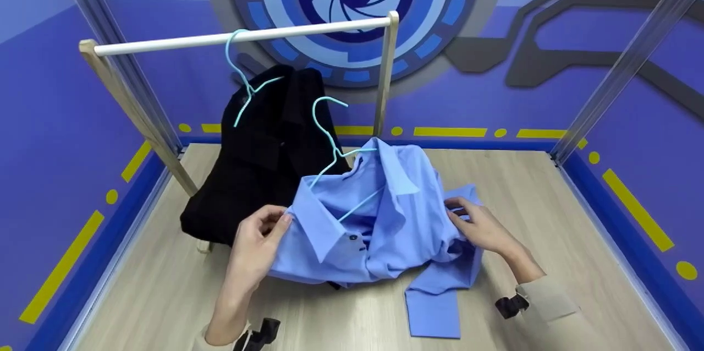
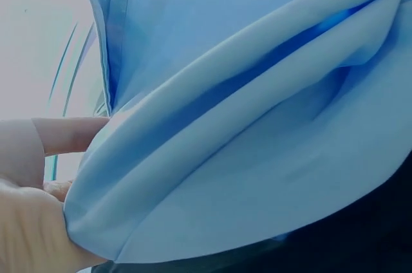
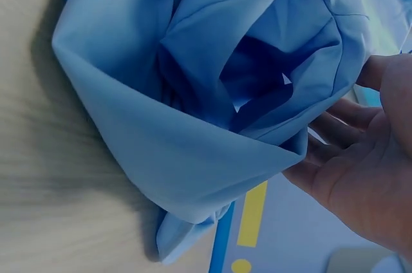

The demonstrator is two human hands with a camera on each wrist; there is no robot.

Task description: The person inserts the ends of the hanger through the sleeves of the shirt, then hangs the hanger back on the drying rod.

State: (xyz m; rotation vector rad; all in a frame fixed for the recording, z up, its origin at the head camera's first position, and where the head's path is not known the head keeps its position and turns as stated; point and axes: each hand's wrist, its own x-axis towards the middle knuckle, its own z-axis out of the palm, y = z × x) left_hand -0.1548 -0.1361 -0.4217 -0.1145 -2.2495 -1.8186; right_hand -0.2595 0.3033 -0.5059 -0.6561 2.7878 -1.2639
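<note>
A light blue collared shirt [image 1: 407, 230] lies bunched over the wooden tabletop, with a mint-green hanger [image 1: 335, 148] inside its neck and the hook sticking up. My left hand [image 1: 254, 246] pinches the shirt at the shoulder beside the collar. In the left wrist view, the shirt fabric [image 2: 212, 150] hangs in long folds from that grip. At the opposite shoulder, my right hand [image 1: 485, 227] holds the cloth between thumb and fingers. The right wrist view shows a sleeve opening [image 3: 257, 86] gaping beside these fingers. One cuff [image 1: 433, 312] trails toward the front.
Behind the shirt stands a rack with a white rail [image 1: 308, 29] and wooden legs. A black garment [image 1: 258, 136] hangs from it on another mint-green hanger [image 1: 242, 78], its lower part spreading onto the tabletop [image 1: 550, 263]. Blue-purple panels [image 1: 632, 136] enclose the back and sides.
</note>
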